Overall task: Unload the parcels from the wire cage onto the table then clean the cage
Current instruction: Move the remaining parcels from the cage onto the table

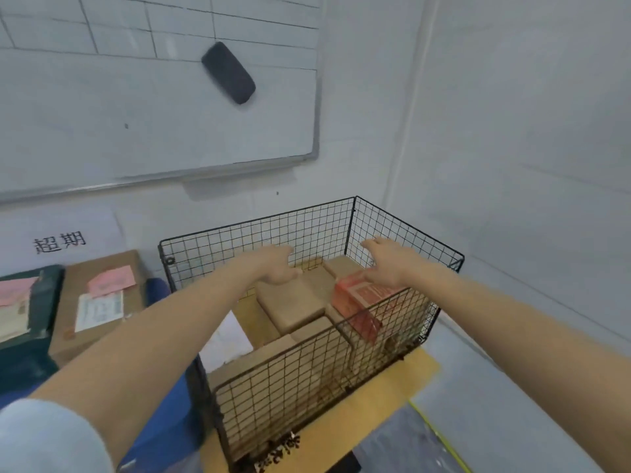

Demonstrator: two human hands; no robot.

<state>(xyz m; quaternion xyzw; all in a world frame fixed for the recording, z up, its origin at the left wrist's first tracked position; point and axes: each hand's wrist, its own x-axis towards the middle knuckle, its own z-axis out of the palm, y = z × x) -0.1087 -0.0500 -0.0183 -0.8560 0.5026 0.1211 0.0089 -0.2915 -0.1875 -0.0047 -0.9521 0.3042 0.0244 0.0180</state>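
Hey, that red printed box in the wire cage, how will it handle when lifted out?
The red printed box looks like stiff cardboard, so it likely keeps its shape and won't roll. It sits close to the wire cage wall, so lifting might snag.

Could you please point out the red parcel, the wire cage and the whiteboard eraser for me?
red parcel point(356, 297): head view, top face.
wire cage point(211, 254): head view, back mesh wall.
whiteboard eraser point(228, 72): head view, its middle.

The wire cage is black grid mesh; the parcels are plain tan, one box red-orange with pale print.
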